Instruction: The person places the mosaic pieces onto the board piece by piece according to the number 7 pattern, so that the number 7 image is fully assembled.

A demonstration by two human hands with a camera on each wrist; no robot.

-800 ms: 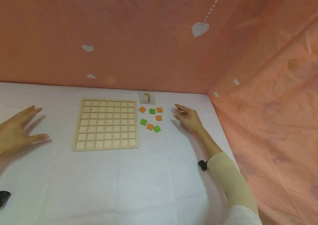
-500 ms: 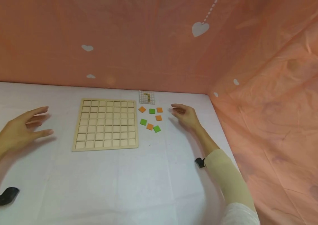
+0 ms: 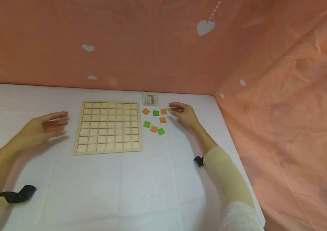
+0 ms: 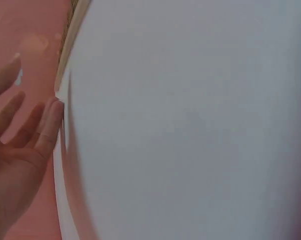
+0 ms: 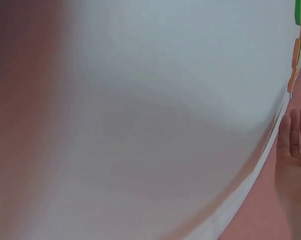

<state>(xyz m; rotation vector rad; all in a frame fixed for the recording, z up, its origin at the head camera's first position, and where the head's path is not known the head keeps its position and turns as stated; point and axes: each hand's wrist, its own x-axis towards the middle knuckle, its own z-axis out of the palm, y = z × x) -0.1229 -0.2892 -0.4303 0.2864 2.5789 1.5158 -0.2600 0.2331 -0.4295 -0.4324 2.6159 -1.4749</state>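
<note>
A pale wooden grid board point(image 3: 108, 152) lies on the white-covered table in the head view, its square cells bare. Right of it are scattered several small square tiles, among them a green tile point(image 3: 147, 124) and an orange tile point(image 3: 163, 120). My left hand point(image 3: 43, 129) hovers left of the board, fingers fairly straight, holding nothing. On the other side my right hand point(image 3: 185, 114) is just right of the tiles, fingers loosely bent and nothing in them. In the left wrist view the left hand point(image 4: 23, 155) has its fingers spread near the board's edge point(image 4: 70, 45).
A small pattern card point(image 3: 150, 99) with a printed grid lies behind the tiles. An orange curtain point(image 3: 152, 48) with white hearts stands along the table's back and right edges. Black wrist straps point(image 3: 19, 194) show on both arms.
My left hand has moved right toward the board, its thumb and fingers coming closer together. The right hand has shifted left toward the tiles. Board and tiles stay where they were.
</note>
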